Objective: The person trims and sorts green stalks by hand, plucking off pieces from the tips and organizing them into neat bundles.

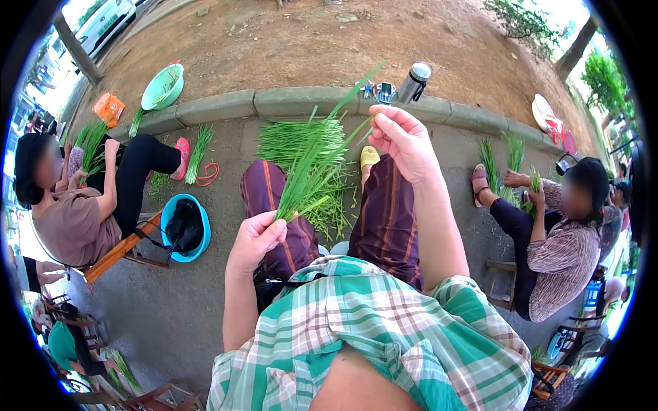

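My left hand [259, 241] is closed round the lower ends of a bunch of long green stalks [305, 179], which fans up and to the right above my lap. Higher up and to the right, my right hand [401, 137] pinches thin green blades between thumb and fingertips, near the bunch's upper tips. Beyond my knees a large pile of similar stalks [301, 140] lies on the ground by the kerb. Loose short pieces [332, 212] are scattered between my legs.
A person [82, 212] at left and a person [562, 246] at right sit holding green stalks. A blue basin [205, 229] with a black bag stands at left. A steel flask [414, 83] and a phone [386, 92] rest by the kerb [305, 101]; a green basin [163, 88] is farther left.
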The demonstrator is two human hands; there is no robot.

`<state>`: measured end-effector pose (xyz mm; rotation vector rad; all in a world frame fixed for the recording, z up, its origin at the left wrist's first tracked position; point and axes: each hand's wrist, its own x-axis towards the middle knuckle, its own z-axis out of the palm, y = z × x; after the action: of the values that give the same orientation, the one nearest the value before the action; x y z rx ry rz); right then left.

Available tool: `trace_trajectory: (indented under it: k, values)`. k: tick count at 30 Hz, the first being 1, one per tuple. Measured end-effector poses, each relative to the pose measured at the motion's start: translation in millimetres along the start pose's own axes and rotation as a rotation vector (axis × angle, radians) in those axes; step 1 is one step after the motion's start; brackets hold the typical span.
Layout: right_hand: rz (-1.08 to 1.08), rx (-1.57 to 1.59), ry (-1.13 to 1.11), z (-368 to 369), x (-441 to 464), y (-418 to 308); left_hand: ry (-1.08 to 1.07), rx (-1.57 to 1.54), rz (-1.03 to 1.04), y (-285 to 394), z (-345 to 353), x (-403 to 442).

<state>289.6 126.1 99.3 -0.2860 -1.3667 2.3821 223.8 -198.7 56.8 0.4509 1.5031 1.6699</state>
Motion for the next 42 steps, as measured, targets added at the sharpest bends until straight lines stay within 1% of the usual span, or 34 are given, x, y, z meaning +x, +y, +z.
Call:
trace_trajectory:
  k: [2, 3, 5, 6, 8, 9, 10, 12, 13, 15, 17, 20, 22, 23, 25, 26, 28, 29, 31, 32, 34, 36, 38, 40, 42]
  values:
    - [-0.047, -0.14, 0.016, -3.5, -1.7, -2.3, 0.009, 0.006, 0.006, 4.6, -2.2, 1.1]
    - [-0.044, -0.139, 0.015, -3.6, -2.8, -4.0, 0.018, 0.026, 0.014, 6.5, -3.8, 1.6]
    - [-0.043, -0.298, 0.059, -3.2, -5.1, -6.7, 0.045, 0.053, 0.041, 5.9, -8.6, 3.9]
    - [-0.039, -0.297, 0.055, -5.0, -5.6, -6.3, 0.051, 0.052, 0.04, 6.7, -10.5, 4.2]
    - [-0.1, -0.564, 0.03, -7.2, -6.4, -5.1, 0.081, 0.147, 0.086, 9.7, -13.6, 3.5]
    - [-0.116, -0.614, 0.025, -4.8, -8.3, -4.5, 0.089, 0.192, 0.118, 10.9, -14.5, 3.1]
    - [-0.111, -0.611, 0.017, -6.5, -8.7, -1.1, 0.098, 0.191, 0.116, 13.3, -15.5, 1.7]
    - [-0.17, -0.82, 0.006, -12.5, -9.2, 6.3, 0.125, 0.233, 0.069, 17.8, -17.4, -2.4]
    - [-0.237, -0.946, -0.003, -11.8, -11.5, 6.0, 0.135, 0.232, 0.067, 17.0, -18.4, -3.4]
    - [-0.226, -0.937, -0.004, -14.4, -12.0, 14.1, 0.183, 0.318, 0.105, 14.7, -18.6, -4.2]
    - [-0.216, -0.931, -0.003, -15.8, -11.6, 24.2, 0.201, 0.33, 0.103, 16.6, -15.7, -6.2]
    - [-0.248, -0.889, 0.017, -12.3, -13.0, 38.5, 0.221, 0.349, 0.1, 16.5, -13.3, -8.4]
    - [-0.322, -0.831, 0.13, -6.0, -13.7, 47.3, 0.228, 0.353, 0.101, 14.4, -11.8, -9.6]
    - [-0.32, -0.831, 0.13, -5.8, -12.7, 52.7, 0.228, 0.348, 0.099, 12.8, -11.4, -9.5]
    - [-0.274, -0.59, 0.17, -5.0, -9.8, 62.4, 0.228, 0.343, 0.097, 9.0, -11.0, -9.2]
    - [-0.273, -0.59, 0.17, -3.5, -8.4, 66.0, 0.216, 0.32, 0.096, 6.8, -11.0, -9.4]
    - [-0.169, -0.147, 0.208, 3.0, -5.4, 71.7, 0.205, 0.298, 0.093, 4.8, -10.3, -10.7]
    - [-0.168, -0.146, 0.209, 5.4, -4.0, 73.2, 0.198, 0.288, 0.09, 4.8, -8.9, -11.3]
    - [-0.135, 0.048, 0.209, 9.6, -0.5, 73.1, 0.19, 0.278, 0.087, 7.2, -4.2, -11.9]
    - [-0.135, 0.047, 0.209, 11.4, 1.7, 72.5, 0.173, 0.231, 0.084, 9.7, -1.2, -11.6]
    - [-0.105, 0.181, 0.232, 14.0, 6.0, 71.7, 0.156, 0.184, 0.079, 9.6, 0.5, -10.6]
    - [-0.092, 0.235, 0.241, 13.2, 11.7, 71.0, 0.114, 0.084, 0.085, 6.1, 0.1, -7.1]
    - [-0.081, 0.289, 0.255, 7.9, 20.4, 68.2, 0.104, 0.073, 0.099, 3.9, 1.4, -3.0]
    - [-0.16, 0.362, 0.302, -7.9, 31.9, 58.2, 0.099, 0.063, 0.113, 0.3, -1.0, -2.2]
    - [-0.192, 0.4, 0.336, -31.0, 40.4, 45.4, 0.151, -0.041, 0.057, -3.4, -11.0, -7.0]
